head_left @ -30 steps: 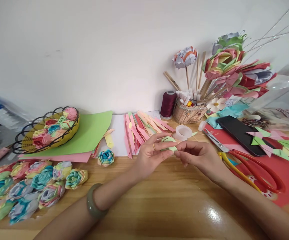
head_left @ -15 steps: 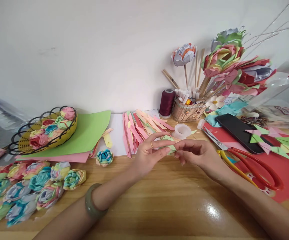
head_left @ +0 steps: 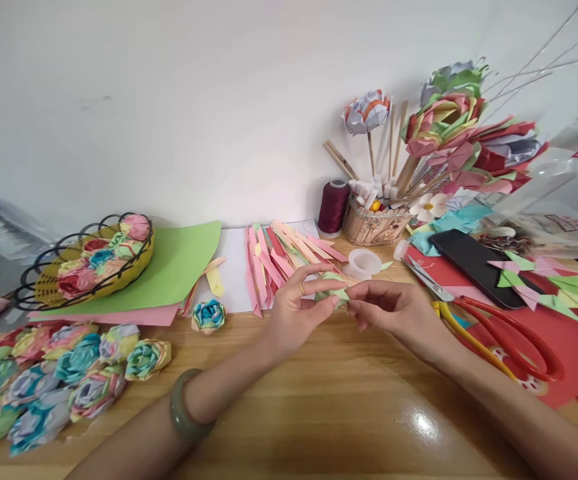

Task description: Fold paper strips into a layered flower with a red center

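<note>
Between my two hands is a small folded piece of light green paper (head_left: pixel 339 293), mostly covered by fingers. My left hand (head_left: pixel 301 307) pinches it from the left with thumb and fingers. From the other side, the fingertips of my right hand (head_left: pixel 393 308) close on its right edge. Just behind the hands lie a bundle of folded pink, red and peach paper strips (head_left: pixel 273 260) and a roll of clear tape (head_left: pixel 363 263). A blue and green paper flower (head_left: pixel 209 315) rests on the table, left of my left hand.
Several paper flowers (head_left: pixel 79 357) cover the left of the table, below a yellow basket (head_left: pixel 141 270) of more flowers. At right lie red-handled scissors (head_left: pixel 509 340) and a black phone (head_left: pixel 473 263). A purple thread spool (head_left: pixel 333 208) stands by a pen holder (head_left: pixel 376 225) with paper flowers on sticks.
Both hands stay almost where they were, still pinching the green paper. The fingers have shifted only slightly, and the view has moved a little.
</note>
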The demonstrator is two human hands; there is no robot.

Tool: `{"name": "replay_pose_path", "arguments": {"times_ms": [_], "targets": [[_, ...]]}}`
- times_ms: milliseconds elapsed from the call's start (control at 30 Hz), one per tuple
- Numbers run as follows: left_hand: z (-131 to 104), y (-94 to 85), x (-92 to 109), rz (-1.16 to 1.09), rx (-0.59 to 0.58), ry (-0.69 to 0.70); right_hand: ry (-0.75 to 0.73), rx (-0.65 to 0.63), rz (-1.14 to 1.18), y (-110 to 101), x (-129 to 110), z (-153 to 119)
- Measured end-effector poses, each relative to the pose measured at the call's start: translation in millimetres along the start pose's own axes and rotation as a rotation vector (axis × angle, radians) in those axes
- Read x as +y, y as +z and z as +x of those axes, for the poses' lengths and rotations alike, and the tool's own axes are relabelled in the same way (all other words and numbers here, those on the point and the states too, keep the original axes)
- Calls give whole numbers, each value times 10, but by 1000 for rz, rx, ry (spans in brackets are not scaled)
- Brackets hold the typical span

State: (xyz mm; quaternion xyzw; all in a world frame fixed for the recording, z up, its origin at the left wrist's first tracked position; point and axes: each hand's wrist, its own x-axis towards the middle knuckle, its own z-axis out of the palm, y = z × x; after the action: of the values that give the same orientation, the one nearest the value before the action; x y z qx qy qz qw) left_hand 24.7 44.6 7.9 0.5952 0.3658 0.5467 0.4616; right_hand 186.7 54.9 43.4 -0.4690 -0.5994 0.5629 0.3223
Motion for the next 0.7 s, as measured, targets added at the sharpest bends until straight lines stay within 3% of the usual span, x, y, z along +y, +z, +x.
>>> {"name": "replay_pose_path", "arguments": {"times_ms": [167, 300, 700], "targets": [[-23, 64, 28, 59, 78, -26, -17, -19, 3, 9, 67, 10], [-41, 101, 45, 74, 99, -20, -20, 37, -43, 41, 78, 3], [-79, 105, 18, 239, 110, 166, -39, 213, -87, 95, 41, -15]]}}
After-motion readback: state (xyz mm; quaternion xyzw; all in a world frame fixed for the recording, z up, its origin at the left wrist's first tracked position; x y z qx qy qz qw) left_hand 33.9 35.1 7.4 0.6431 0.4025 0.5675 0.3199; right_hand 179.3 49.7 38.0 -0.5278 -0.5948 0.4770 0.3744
